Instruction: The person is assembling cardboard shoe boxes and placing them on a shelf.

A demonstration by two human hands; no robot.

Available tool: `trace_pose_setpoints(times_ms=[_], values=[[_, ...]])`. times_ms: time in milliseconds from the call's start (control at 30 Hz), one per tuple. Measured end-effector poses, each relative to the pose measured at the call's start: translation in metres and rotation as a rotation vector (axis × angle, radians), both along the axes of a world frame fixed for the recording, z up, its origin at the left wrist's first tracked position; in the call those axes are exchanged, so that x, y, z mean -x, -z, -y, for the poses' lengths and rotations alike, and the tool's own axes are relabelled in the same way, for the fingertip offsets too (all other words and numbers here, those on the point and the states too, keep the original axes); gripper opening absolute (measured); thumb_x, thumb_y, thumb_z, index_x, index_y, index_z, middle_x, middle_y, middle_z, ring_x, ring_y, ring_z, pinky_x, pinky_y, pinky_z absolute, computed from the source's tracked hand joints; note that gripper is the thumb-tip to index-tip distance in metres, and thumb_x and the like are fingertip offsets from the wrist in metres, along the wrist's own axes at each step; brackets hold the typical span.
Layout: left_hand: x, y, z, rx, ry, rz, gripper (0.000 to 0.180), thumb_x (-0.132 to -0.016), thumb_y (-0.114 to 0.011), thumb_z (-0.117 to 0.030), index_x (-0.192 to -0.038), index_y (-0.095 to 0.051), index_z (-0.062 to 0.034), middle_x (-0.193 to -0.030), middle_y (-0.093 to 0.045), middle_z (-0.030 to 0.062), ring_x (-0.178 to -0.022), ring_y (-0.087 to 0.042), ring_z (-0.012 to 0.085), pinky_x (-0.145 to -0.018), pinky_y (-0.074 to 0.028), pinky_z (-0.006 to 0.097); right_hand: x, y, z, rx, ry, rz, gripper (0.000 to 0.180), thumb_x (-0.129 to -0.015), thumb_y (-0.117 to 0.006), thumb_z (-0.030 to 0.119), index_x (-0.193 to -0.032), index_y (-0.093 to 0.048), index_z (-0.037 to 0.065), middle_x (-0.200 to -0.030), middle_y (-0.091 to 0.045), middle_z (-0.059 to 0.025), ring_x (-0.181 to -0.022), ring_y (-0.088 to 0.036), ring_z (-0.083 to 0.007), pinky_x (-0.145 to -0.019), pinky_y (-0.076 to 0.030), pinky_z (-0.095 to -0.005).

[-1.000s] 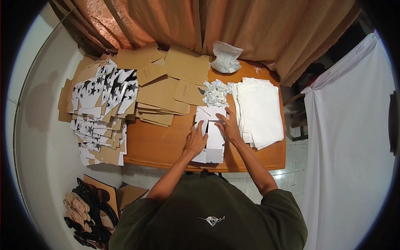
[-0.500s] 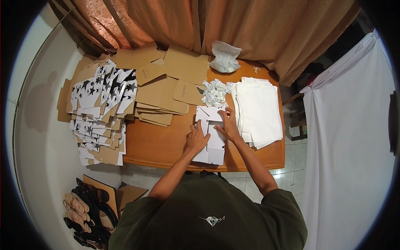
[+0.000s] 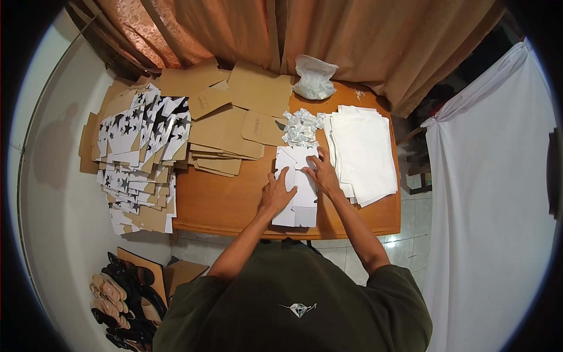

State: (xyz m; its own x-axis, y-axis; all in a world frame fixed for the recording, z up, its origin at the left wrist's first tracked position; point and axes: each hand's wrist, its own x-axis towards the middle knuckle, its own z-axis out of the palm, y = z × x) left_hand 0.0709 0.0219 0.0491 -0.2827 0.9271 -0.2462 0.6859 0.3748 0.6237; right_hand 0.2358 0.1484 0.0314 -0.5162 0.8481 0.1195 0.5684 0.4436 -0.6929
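Note:
A white cardboard box (image 3: 304, 199) with notched flaps lies near the table's front edge, its flaps folded inward. My left hand (image 3: 278, 190) rests on its left side, fingers apart and thumb stretched across the top. Along the upper right edge, my right hand (image 3: 322, 172) presses with bent, spread fingers, its thumb on a flap. Both hands touch the box without wrapping round it. Just beyond it sits a heap of small whitish packets (image 3: 302, 128).
Brown cardboard sheets (image 3: 220, 132) and star-printed pieces (image 3: 125, 132) pile up at left. White sheets (image 3: 363, 155) are stacked at right, on the wooden table (image 3: 217, 202). A clear plastic bag (image 3: 315, 82) stands at the back. Shoes (image 3: 126, 293) are at lower left.
The box's right and middle flaps now lie flatter, and the dark gap between them has narrowed. My right thumb has pressed inward; my left hand stays on the left side.

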Motion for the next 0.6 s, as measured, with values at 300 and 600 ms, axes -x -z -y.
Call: trace_pose_setpoints(times_ms=[300,600], values=[[0.001,0.002,0.0,0.019,-0.018,0.046,0.072,-0.087,-0.071,-0.04,-0.15,-0.041,-0.0205,-0.132,-0.044,0.0283,-0.118,-0.056,0.0503,-0.095,-0.051,0.055,-0.01,0.005,-0.019,-0.012,-0.121,-0.023,0.037,-0.078,-0.084,0.015,-0.113,-0.073,0.012,-0.143,-0.042,-0.0226,-0.133,-0.046,-0.0425,-0.106,-0.048,-0.0458],[-0.003,0.008,0.0,-0.032,-0.005,-0.087,0.083,-0.079,-0.08,-0.055,-0.148,-0.047,-0.0211,-0.124,-0.045,0.0236,-0.107,-0.061,0.0478,-0.084,-0.054,0.055,0.006,0.009,0.01,-0.071,0.019,-0.066,0.037,-0.08,-0.083,0.013,-0.115,-0.072,0.008,-0.144,-0.038,-0.0253,-0.133,-0.042,-0.0437,-0.108,-0.042,-0.0467]])
